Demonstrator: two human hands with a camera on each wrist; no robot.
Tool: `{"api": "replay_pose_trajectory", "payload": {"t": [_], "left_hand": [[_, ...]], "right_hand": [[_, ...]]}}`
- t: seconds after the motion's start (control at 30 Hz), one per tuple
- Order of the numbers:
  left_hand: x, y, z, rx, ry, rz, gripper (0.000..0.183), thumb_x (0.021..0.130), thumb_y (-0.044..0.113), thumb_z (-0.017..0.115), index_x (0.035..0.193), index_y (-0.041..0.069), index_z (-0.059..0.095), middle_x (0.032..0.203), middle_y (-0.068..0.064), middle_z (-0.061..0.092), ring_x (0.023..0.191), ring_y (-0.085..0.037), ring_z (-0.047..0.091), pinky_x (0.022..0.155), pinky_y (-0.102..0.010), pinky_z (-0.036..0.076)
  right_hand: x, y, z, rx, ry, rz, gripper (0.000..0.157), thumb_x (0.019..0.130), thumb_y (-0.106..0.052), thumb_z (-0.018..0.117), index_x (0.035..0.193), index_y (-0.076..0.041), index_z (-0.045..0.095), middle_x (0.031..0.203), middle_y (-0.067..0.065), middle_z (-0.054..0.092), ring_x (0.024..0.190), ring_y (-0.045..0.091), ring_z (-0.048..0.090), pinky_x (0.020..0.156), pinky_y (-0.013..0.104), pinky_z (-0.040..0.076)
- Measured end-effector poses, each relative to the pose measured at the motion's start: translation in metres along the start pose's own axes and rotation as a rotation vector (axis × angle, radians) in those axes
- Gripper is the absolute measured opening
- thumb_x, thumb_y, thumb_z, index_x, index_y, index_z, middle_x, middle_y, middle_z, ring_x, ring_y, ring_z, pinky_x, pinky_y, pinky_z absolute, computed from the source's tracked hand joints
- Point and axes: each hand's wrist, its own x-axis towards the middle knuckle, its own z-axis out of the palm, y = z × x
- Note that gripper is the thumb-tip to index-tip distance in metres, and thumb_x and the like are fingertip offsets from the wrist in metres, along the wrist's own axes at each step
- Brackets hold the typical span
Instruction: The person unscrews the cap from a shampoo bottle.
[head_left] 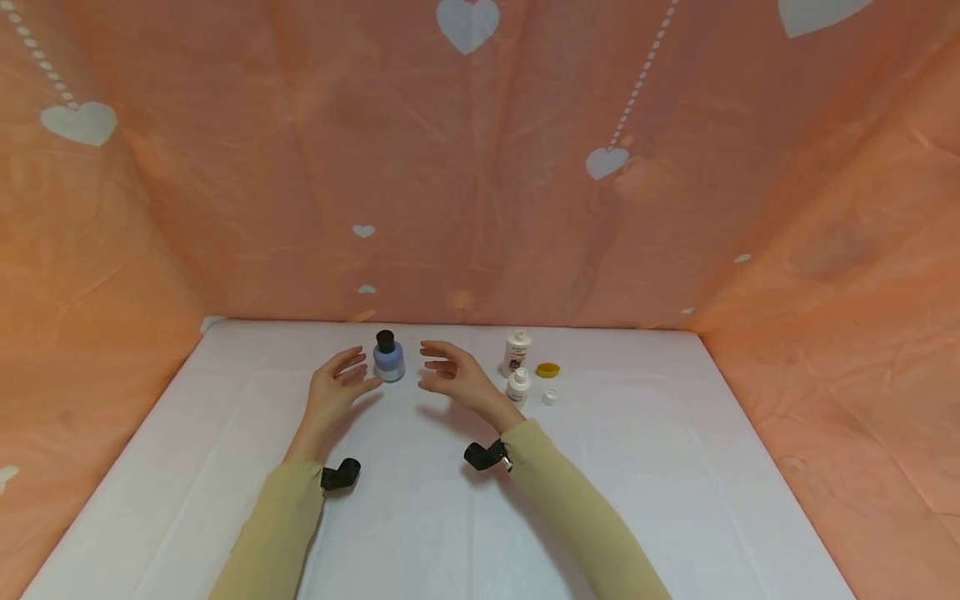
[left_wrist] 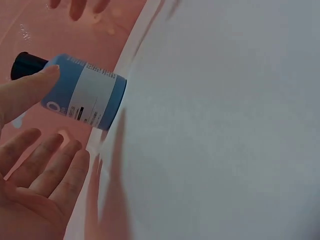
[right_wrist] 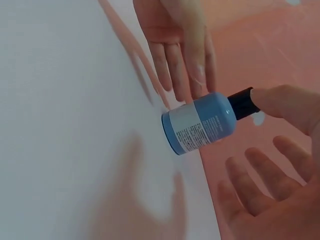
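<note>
A blue bottle (head_left: 389, 364) with a black cap (head_left: 385, 339) and a pale printed label (left_wrist: 91, 95) stands upright on the white table. Just left of it is my left hand (head_left: 339, 388), fingers spread and loosely bent around nothing. In the left wrist view that thumb (left_wrist: 30, 92) overlaps the bottle; whether it touches cannot be told. My right hand (head_left: 461, 382) hovers a little to the bottle's right, fingers parted and palm facing it, with a gap between. From the right wrist view, the bottle (right_wrist: 200, 122) lies between both hands.
Right of my right hand stand two white bottles, one farther back (head_left: 517, 353) and one nearer (head_left: 517, 387) with its neck uncovered. Beside them lie a yellow object (head_left: 547, 370) and a small white cap (head_left: 551, 397). Orange cloth (head_left: 465, 208) with hearts walls the back and sides.
</note>
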Motion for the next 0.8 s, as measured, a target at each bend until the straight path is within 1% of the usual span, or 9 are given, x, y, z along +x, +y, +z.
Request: {"api": "replay_pose_trajectory", "payload": {"t": [0.07,0.13,0.23,0.37,0.47,0.6,0.7,0.8], "left_hand": [[0.004,0.001,0.002,0.021,0.006,-0.008,0.072,0.081,0.000,0.075,0.143,-0.002,0.038,0.139,-0.025,0.043,0.127,-0.037,0.045,0.092,-0.024,0.047],[0.009,0.001,0.003,0.029,0.017,-0.020,0.073,0.081,0.001,0.076,0.143,0.000,0.039,0.140,-0.022,0.044,0.127,-0.035,0.045,0.094,-0.026,0.047],[0.016,-0.001,0.006,0.004,0.018,-0.034,0.072,0.080,0.000,0.076,0.143,0.000,0.040,0.140,-0.021,0.044,0.128,-0.034,0.044,0.098,-0.032,0.044],[0.021,-0.002,0.010,0.005,0.009,-0.035,0.072,0.079,-0.003,0.076,0.142,-0.001,0.041,0.139,-0.022,0.045,0.127,-0.035,0.045,0.100,-0.038,0.043],[0.022,-0.002,0.013,0.018,0.013,-0.028,0.071,0.078,-0.005,0.075,0.140,-0.003,0.042,0.138,-0.023,0.045,0.126,-0.036,0.046,0.099,-0.037,0.044],[0.025,-0.005,0.019,-0.001,0.009,-0.024,0.066,0.078,-0.007,0.075,0.137,-0.004,0.046,0.137,-0.025,0.046,0.123,-0.036,0.049,0.094,-0.029,0.047],[0.027,-0.006,0.023,-0.001,0.008,-0.037,0.065,0.078,-0.005,0.076,0.136,-0.003,0.046,0.135,-0.026,0.046,0.122,-0.036,0.049,0.090,-0.024,0.048],[0.028,-0.006,0.027,0.015,0.019,-0.056,0.066,0.079,-0.004,0.075,0.137,-0.004,0.045,0.134,-0.027,0.047,0.122,-0.036,0.050,0.089,-0.024,0.048]], "right_hand": [[0.005,-0.001,0.002,-0.020,0.005,-0.025,0.062,0.083,0.008,0.068,0.139,0.006,0.041,0.135,0.028,0.046,0.122,0.047,0.045,0.101,0.051,0.040],[0.010,-0.002,0.004,-0.037,0.003,-0.042,0.061,0.084,0.006,0.068,0.139,0.005,0.042,0.136,0.028,0.046,0.122,0.047,0.045,0.102,0.055,0.037],[0.016,-0.001,0.005,-0.055,0.008,-0.052,0.060,0.084,0.005,0.068,0.139,0.005,0.042,0.135,0.028,0.046,0.122,0.048,0.044,0.103,0.057,0.034],[0.024,-0.002,0.006,-0.077,0.005,-0.052,0.059,0.085,0.006,0.067,0.138,0.006,0.042,0.136,0.030,0.045,0.122,0.050,0.043,0.103,0.057,0.034],[0.029,-0.003,0.007,-0.108,0.000,-0.061,0.059,0.085,0.006,0.067,0.138,0.008,0.041,0.136,0.031,0.044,0.121,0.049,0.044,0.102,0.058,0.035],[0.035,-0.006,0.009,-0.147,0.017,-0.071,0.057,0.085,0.005,0.067,0.137,0.006,0.043,0.134,0.030,0.046,0.120,0.047,0.046,0.100,0.057,0.037],[0.039,-0.009,0.011,-0.148,0.026,-0.087,0.055,0.085,0.006,0.067,0.136,0.006,0.045,0.133,0.030,0.047,0.119,0.047,0.047,0.100,0.055,0.039],[0.041,-0.011,0.013,-0.134,0.010,-0.105,0.056,0.085,0.008,0.065,0.136,0.008,0.043,0.133,0.032,0.046,0.119,0.048,0.047,0.100,0.057,0.037]]}}
